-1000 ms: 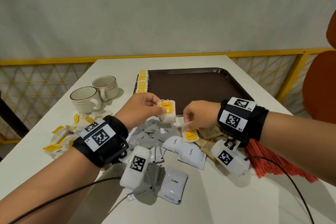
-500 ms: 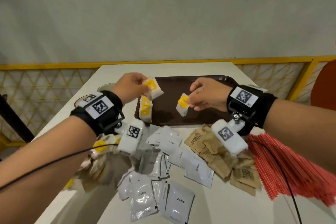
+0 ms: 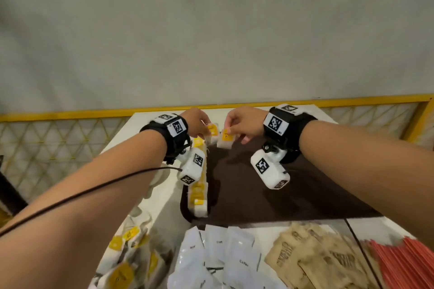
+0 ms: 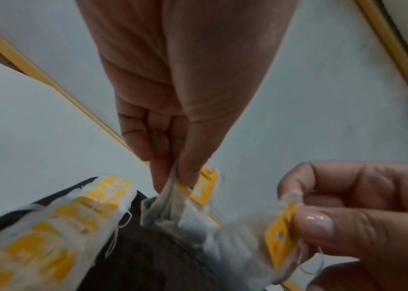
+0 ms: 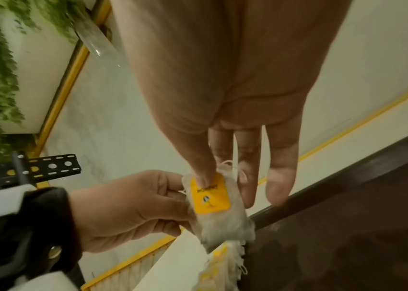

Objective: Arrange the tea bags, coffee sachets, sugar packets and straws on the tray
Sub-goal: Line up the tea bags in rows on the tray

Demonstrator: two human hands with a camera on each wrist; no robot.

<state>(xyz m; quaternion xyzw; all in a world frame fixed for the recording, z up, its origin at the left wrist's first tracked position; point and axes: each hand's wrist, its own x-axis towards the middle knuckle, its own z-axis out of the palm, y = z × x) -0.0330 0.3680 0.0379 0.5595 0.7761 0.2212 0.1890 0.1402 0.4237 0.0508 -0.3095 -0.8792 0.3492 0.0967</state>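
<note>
- Both hands make a pinching grip: the left hand (image 3: 196, 122) nips one tea bag (image 3: 212, 132) by its top between thumb and fingertips, and the right hand (image 3: 243, 122) does the same with a second tea bag (image 3: 225, 139), thumb on its yellow tag, so each bag hangs free, ready to be set down.
- Nearest, along the table's (image 3: 162, 204) near edge, the unsorted stock waits: loose tea bags (image 3: 126, 263) at the near-left, white coffee sachets (image 3: 218, 258) in the middle, brown sugar packets (image 3: 312, 263) beside them, red straws (image 3: 408, 263) at the near-right.
- Beyond lies the dark tray (image 3: 293, 199), mostly bare.
- A row of tea bags (image 3: 198, 195) runs along the tray's left edge, packed close, seemingly to leave room for the other kinds.
- Farthest, both held bags hover just above the tray's far-left corner, at the far end of that row; I judge they are meant to extend it.
</note>
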